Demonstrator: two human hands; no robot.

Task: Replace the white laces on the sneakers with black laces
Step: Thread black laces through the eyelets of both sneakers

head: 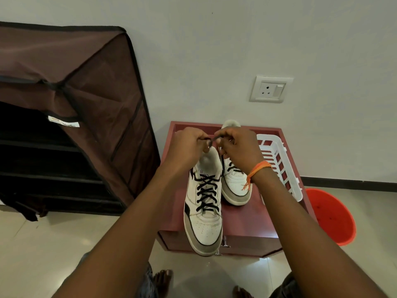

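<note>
Between the fingers of both hands, a black lace (211, 140) is pinched at its ends and pulled up above the collar of the near sneaker (204, 203). The left hand (189, 143) curls round one end, the right hand (234, 145) round the other, and the two meet almost knuckle to knuckle, which looks like the start of a knot or bow: holding both ends high keeps the crossings below taut. Below the fingers, the black lace already runs in crosses down this shoe's eyelets, so lacing here seems done and only the tying is left.

Just right of the fingers and partly under the right wrist stands the second sneaker (235, 181), side by side with the first, also showing black lace; whether it is tied I cannot tell. Both shoes sit toes toward the person on a red cabinet (247, 220), which serves as a tabletop and brings them within reach.

Further right of the fingers a white basket (277, 160) rests on the same top, perhaps for laces. No white laces are visible. Beyond it, an orange bucket (330, 216) stands on the floor.
</note>
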